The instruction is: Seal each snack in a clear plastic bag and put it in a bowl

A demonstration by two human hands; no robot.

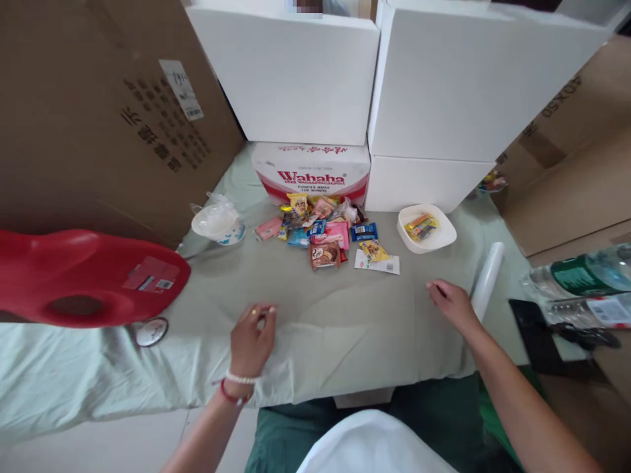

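My left hand [253, 338] rests over the front of the cloth with its fingers curled in, and I see nothing held in it. My right hand [451, 303] is loosely closed too, just left of a white roll [487, 279]. Between and beyond the hands lies a heap of wrapped snacks, with a pink packet [335, 234] and a brown biscuit packet [325, 255] at its front. Right of the heap, a yellow packet [374, 250] overlaps a white packet [390, 264]. A white bowl [440, 244] holds some yellow-orange packets [421, 227].
At the left are a bag-lined tub [217, 225], a big red bottle [108, 276] and a round lid [152, 332]. A Wahaha carton [311, 174] and white boxes [434, 85] stand behind. Plastic bottles [582, 276] and a black item [535, 332] lie right; cardboard boxes [98, 131] flank both sides.
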